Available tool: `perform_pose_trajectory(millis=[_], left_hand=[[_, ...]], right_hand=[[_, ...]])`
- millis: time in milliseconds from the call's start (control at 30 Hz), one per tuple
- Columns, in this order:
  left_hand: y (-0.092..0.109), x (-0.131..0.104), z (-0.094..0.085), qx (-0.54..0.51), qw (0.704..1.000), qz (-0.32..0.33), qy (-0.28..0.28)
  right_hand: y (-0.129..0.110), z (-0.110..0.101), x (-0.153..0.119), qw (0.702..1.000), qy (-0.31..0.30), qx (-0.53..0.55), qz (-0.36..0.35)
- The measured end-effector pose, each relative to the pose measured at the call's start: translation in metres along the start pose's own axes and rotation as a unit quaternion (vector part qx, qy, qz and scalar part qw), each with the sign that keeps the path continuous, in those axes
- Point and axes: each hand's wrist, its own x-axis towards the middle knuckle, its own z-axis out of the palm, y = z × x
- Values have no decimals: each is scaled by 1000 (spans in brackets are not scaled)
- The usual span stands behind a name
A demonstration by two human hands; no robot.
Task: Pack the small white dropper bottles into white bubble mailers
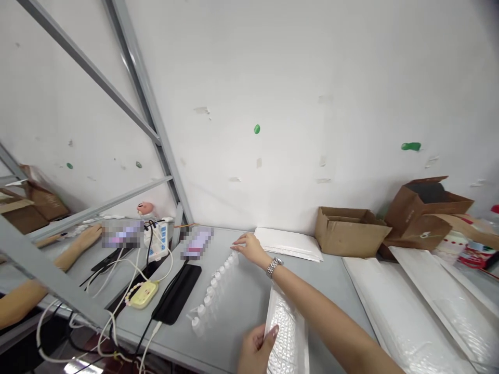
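Observation:
My left hand (pixel 257 349) grips the left edge of a white bubble mailer (pixel 287 332), thumb on top of its shiny bubbled face. My right hand (pixel 251 249), with a metal watch on the wrist, reaches across above the mailer to the far end of a row of bottles. Its thumb and fingertips are pinched together at the top of the farthest small plastic bottle (pixel 234 258). Several similar translucent bottles with white caps, such as the nearest bottle (pixel 197 326), stand in a slanting line on the grey table (pixel 241 296).
Flat white envelopes (pixel 288 243) lie by the wall, beside an open cardboard box (pixel 349 234). More bubble mailers (pixel 401 311) and a brown box (pixel 424 218) are right. Left are a black pad (pixel 178 293), phone (pixel 197 242), cables, power strip (pixel 158 241), metal frame (pixel 146 104) and another person's arms (pixel 74 254).

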Motion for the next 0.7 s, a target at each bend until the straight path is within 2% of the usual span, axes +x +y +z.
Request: perform_pose_trajectory(millis=[133, 233, 333, 467, 567, 700], left_hand=[[-4, 2, -5, 6, 1000, 7, 0], [-8, 5, -6, 10, 1000, 4, 15], [-10, 9, -6, -7, 999, 0, 43], [-7, 15, -6, -24, 997, -7, 76], [0, 19, 0, -23, 998, -30, 59], [7, 23, 19, -22, 998, -44, 32]], right_hand=[[2, 12, 4, 1000, 3, 8, -10], [3, 6, 2, 999, 48, 20, -13], [2, -18, -13, 991, 126, 39, -7], [9, -68, -57, 961, 234, 145, 11], [21, -97, -100, 952, 230, 198, 41], [36, -115, -145, 959, 216, 175, 56]])
